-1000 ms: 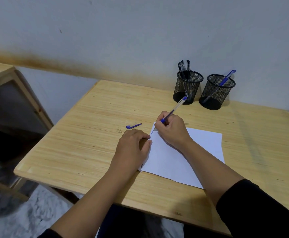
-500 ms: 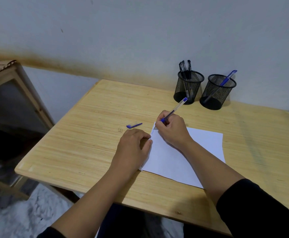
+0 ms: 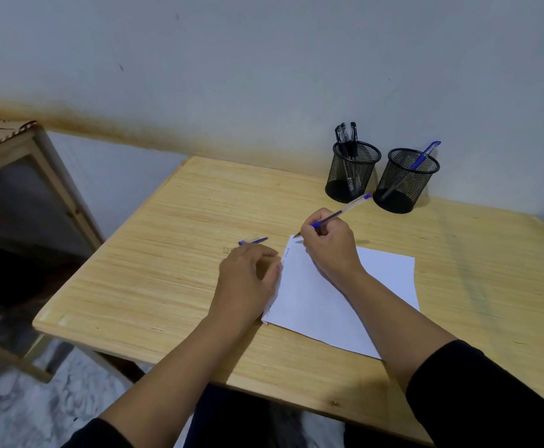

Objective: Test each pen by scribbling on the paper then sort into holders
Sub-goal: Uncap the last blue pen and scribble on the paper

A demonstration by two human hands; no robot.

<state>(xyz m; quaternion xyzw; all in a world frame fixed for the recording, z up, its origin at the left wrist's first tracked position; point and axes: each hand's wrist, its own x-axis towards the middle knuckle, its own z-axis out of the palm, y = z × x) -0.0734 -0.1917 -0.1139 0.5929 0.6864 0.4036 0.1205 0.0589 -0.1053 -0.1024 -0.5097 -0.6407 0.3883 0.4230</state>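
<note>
My right hand (image 3: 330,245) grips a clear pen with blue ends (image 3: 349,208), its tip on the top left corner of the white paper (image 3: 338,295). Faint scribbles run down the paper's left edge. My left hand (image 3: 248,276) rests on that left edge, its fingers loosely curled and its thumb on the sheet. A blue pen cap (image 3: 253,241) lies on the table just beyond my left hand. At the back stand two black mesh holders: the left holder (image 3: 353,173) has several black pens, the right holder (image 3: 406,181) has one blue pen (image 3: 424,156).
The light wooden table (image 3: 167,253) stands against a grey wall. A wooden shelf frame (image 3: 54,182) is to the left, with marbled floor below it. My dark sleeves show at the bottom.
The pen tip has shifted slightly at the paper's top left corner as my right hand scribbles. My left hand stays on the paper's edge.
</note>
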